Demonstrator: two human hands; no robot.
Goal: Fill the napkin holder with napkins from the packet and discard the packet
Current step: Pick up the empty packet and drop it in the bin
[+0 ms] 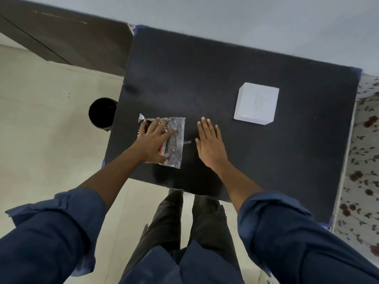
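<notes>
Both hands lie flat, fingers spread: left hand (152,140) atop the packet (174,140), right hand (210,143) just beside it.

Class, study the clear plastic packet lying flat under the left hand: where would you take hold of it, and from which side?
Probably the crimped end seal at the far-left corner of the packet. It sticks up off the table, clear of the left hand. Come from above for a pinch grip.
</notes>
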